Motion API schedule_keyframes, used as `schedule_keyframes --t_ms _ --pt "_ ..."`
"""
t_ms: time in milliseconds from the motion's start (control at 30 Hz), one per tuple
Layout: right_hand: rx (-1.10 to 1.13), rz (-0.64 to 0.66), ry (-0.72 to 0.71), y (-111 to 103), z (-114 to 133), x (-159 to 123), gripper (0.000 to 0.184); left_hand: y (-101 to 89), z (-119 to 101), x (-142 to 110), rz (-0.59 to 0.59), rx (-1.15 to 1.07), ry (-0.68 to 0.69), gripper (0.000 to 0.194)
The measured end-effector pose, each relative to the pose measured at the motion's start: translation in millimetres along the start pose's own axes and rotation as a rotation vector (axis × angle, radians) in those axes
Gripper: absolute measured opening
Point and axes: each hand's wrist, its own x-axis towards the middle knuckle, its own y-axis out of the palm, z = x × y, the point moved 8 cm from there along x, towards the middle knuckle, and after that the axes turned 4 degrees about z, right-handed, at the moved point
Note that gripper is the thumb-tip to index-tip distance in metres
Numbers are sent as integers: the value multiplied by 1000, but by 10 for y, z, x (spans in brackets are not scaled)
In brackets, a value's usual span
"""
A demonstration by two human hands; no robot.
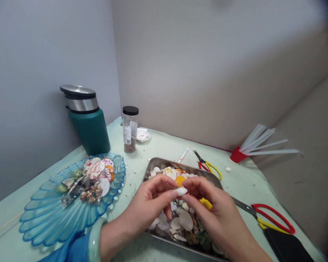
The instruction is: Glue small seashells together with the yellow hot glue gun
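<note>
Both hands meet over a metal tray [153, 164] heaped with several seashells. My left hand [150, 205] and my right hand [215, 211] pinch one small white shell [181, 191] between their fingertips. A yellow object [206, 203] pokes out under my right hand's fingers; I cannot tell what it is. An orange shell [179, 179] lies in the tray just behind the fingers.
A blue shell-shaped glass dish [49, 214] with several shells sits at the left. Behind it stand a green thermos [87, 122] and a black-capped jar [130, 129]. Small pliers [207, 165], red-handled scissors [268, 214], a red holder of white sticks [258, 145] and a black object [287, 247] lie to the right.
</note>
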Motion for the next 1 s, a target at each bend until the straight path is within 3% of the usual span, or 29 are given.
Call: schedule_keyframes --t_ms 300,467,733,900,1000 --pt "-16 31 -46 32 24 -13 14 -24 36 -9 -17 74 -63 21" --pt "-41 59 -105 74 79 -23 17 0 45 -1 22 28 -40 17" --pt "-58 53 -53 69 30 -18 11 25 -20 -24 46 -5 35 13" --pt "-72 50 -25 55 -15 -14 6 1 -65 -29 -16 47 35 13" --pt "-35 42 -78 39 28 -18 8 -20 -58 -20 -41 4 17 24"
